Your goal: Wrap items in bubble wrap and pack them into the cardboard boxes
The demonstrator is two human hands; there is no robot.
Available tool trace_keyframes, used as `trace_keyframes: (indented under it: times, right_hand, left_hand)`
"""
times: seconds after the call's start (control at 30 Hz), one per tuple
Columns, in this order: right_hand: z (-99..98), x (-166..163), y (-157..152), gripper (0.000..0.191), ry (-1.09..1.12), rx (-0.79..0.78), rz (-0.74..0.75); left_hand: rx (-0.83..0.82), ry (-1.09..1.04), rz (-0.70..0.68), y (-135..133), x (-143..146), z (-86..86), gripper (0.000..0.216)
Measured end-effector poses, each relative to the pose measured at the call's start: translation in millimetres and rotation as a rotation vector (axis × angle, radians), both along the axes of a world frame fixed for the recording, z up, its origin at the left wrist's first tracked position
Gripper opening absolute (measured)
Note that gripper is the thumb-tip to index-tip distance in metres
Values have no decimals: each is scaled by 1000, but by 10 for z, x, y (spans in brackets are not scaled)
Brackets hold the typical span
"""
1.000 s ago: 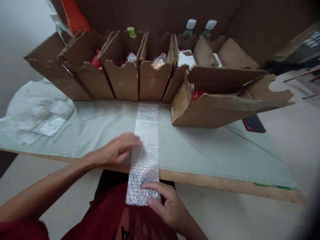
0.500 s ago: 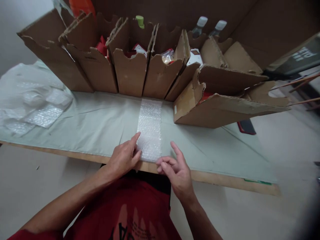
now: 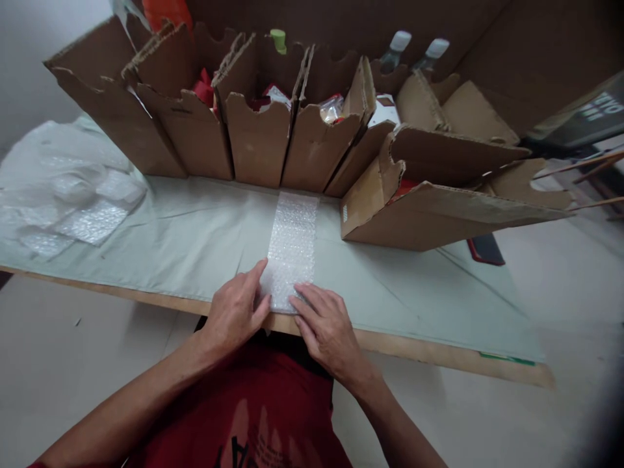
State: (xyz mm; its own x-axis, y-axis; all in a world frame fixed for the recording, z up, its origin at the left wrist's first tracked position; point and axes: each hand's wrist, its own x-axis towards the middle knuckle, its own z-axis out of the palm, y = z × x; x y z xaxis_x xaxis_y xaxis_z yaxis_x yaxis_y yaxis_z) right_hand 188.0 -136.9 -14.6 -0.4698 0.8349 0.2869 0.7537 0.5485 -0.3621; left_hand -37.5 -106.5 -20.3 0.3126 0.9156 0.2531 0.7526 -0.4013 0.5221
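Observation:
A narrow strip of clear bubble wrap (image 3: 294,237) lies flat on the pale green cloth, running from the table's front edge back toward the cardboard boxes. Its near part looks denser, perhaps doubled over. My left hand (image 3: 237,304) rests at the strip's left side, thumb and index finger apart, fingertips at its edge. On the near right corner of the strip lies my right hand (image 3: 325,324), palm down with fingers stretched over the plastic. Neither hand grips anything.
Several open cardboard boxes (image 3: 258,146) line the back, holding red and wrapped items. One box (image 3: 414,218) stands angled at the right. Loose bubble wrap (image 3: 73,188) is heaped at the left. Two white-capped bottles (image 3: 398,45) stand behind, and a dark red-edged object (image 3: 486,249) lies at right.
My right hand has turned palm down and moved left onto the strip's near corner. My left hand stays at the left edge, nearly unmoved. The view has shifted slightly.

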Motion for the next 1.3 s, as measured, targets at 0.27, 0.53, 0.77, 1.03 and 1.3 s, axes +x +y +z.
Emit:
trace_keyframes:
  times: [0.27, 0.53, 0.77, 1.03, 1.3]
  right_hand:
    - [5, -6, 70, 27, 84, 71, -5]
    - [37, -7, 138, 22, 293, -46, -81]
    - [8, -7, 111, 17, 155, 206, -234]
    - [22, 31, 93, 16, 133, 50, -96]
    - [33, 85, 119, 19, 212, 42, -194]
  left_hand:
    - [140, -55, -286, -63, -32, 26, 32]
    - [14, -247, -265, 94, -16, 37, 21]
    - [10, -56, -161, 239, 85, 23, 20]
    - [94, -124, -276, 214, 13, 73, 24]
    - [7, -87, -299, 354, 51, 82, 16]
